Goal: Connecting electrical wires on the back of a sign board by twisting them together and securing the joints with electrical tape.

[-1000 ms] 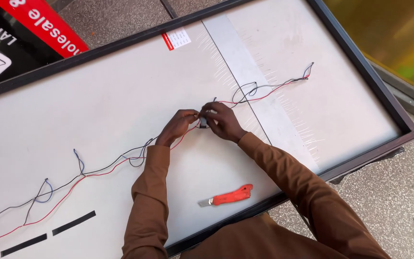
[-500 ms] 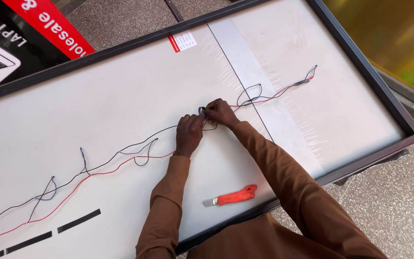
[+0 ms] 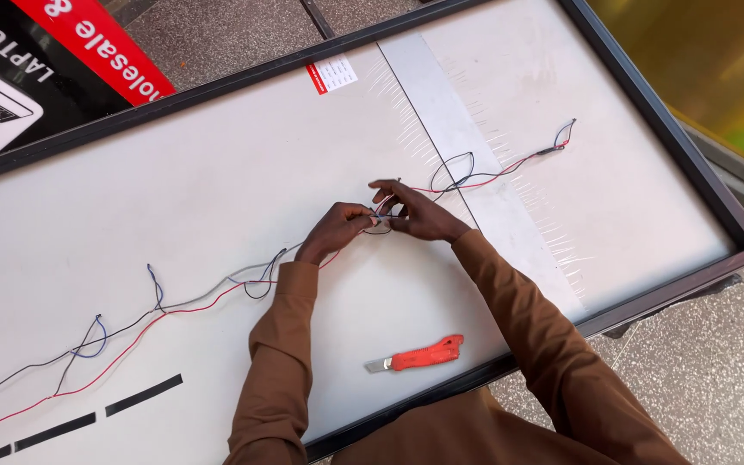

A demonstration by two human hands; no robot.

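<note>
A large white panel point(image 3: 217, 189) in a dark frame lies flat before me. A run of thin red and black wires point(image 3: 174, 308) crosses it from lower left to upper right, with small loops along the way. My left hand point(image 3: 337, 230) and my right hand point(image 3: 415, 215) meet at the middle of the run, fingers pinched on the wires at a small looped joint. Both forearms are in brown sleeves. Beyond my right hand the wires go on to a far end point(image 3: 561, 142).
A red utility knife point(image 3: 417, 354) lies on the panel near its front edge, between my arms. A strip of clear tape point(image 3: 475, 172) runs across the panel. A printed banner point(image 3: 36, 69) lies at the upper left; stone floor point(image 3: 716, 362) shows at right.
My hands have stayed together on the wire joint. The view has shifted slightly, so the panel and hands sit a little differently in frame.
</note>
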